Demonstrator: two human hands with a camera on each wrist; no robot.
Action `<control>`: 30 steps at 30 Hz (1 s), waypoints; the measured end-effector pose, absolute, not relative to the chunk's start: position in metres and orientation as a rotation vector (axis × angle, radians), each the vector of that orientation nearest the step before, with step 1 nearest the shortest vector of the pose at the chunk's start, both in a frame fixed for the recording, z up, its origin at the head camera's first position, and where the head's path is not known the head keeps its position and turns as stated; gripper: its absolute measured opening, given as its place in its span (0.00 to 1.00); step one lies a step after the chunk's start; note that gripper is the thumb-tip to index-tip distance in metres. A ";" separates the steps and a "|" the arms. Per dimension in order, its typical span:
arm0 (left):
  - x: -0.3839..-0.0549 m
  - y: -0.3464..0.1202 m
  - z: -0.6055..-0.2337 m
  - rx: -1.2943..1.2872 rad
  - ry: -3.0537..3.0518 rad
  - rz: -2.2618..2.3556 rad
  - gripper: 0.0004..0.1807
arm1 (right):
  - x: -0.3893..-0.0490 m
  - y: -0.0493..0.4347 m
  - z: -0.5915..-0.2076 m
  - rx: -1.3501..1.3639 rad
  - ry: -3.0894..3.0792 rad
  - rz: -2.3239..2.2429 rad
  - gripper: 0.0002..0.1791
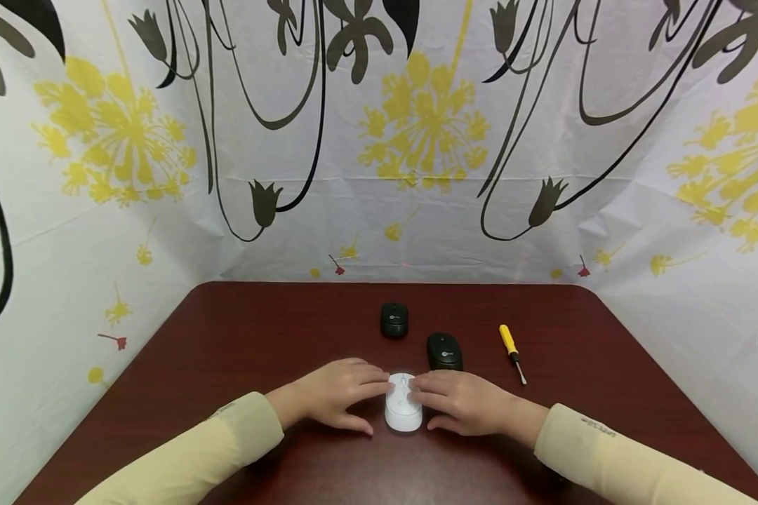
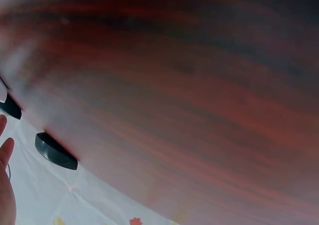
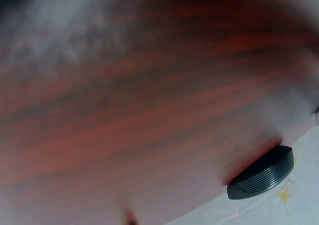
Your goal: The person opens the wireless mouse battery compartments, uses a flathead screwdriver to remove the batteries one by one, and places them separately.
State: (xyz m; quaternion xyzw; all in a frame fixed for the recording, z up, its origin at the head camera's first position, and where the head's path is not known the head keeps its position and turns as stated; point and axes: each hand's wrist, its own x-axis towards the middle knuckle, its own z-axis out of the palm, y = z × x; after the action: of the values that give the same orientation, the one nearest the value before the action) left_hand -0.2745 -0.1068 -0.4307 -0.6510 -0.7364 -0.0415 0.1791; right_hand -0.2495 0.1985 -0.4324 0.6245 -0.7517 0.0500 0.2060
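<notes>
A white computer mouse [image 1: 403, 418] lies on the dark red-brown table between the two hands in the head view. On its left, my left hand [image 1: 340, 393] reaches in with extended fingers, the fingertips at the mouse's upper left edge. My right hand [image 1: 464, 401] comes from the other side, its fingertips over the mouse's upper right part and the thumb spread apart. Just beyond the right hand sits a black mouse [image 1: 444, 350], its near end partly hidden by the fingers. Farther back stands a second black mouse [image 1: 394, 320]. In the left wrist view, only a few fingers [image 2: 7, 180] show.
A yellow-handled screwdriver [image 1: 508, 341] lies right of the black mice, its metal tip towards the person. The glossy table [image 1: 278, 315] ends at a patterned white cloth [image 1: 410, 231], which hangs behind and along both sides.
</notes>
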 end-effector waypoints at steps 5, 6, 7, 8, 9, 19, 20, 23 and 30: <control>-0.274 -0.104 -0.430 -1.849 -2.071 -0.095 0.35 | -0.253 0.197 -0.435 1.756 -2.014 0.100 0.29; -0.274 -0.103 -0.429 -1.850 -2.067 -0.081 0.34 | -0.253 0.197 -0.436 1.760 -1.999 0.095 0.29; -0.274 -0.103 -0.429 -1.852 -2.064 -0.074 0.34 | -0.254 0.197 -0.436 1.764 -1.980 0.087 0.29; -0.274 -0.102 -0.428 -1.856 -2.058 -0.068 0.33 | -0.255 0.196 -0.436 1.766 -1.973 0.085 0.29; -0.275 -0.101 -0.428 -1.861 -2.050 -0.064 0.33 | -0.255 0.196 -0.437 1.770 -1.955 0.080 0.29; -0.279 -0.095 -0.431 -1.865 -2.004 0.019 0.28 | -0.257 0.192 -0.437 1.782 -1.924 0.064 0.25; -0.279 -0.094 -0.431 -1.865 -1.996 0.017 0.27 | -0.258 0.191 -0.437 1.784 -1.919 0.063 0.24; -0.281 -0.092 -0.432 -1.860 -1.938 0.036 0.26 | -0.258 0.190 -0.436 1.792 -1.890 0.040 0.20; -0.281 -0.085 -0.430 -1.862 -1.835 0.042 0.22 | -0.259 0.190 -0.435 1.799 -1.833 -0.025 0.18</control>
State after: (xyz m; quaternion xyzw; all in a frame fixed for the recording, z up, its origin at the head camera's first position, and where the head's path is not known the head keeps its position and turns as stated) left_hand -0.2812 -0.0851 -0.4295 -0.6876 -0.6777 0.0154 0.2603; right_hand -0.2586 0.1898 -0.4348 0.6720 -0.6845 -0.0093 0.2827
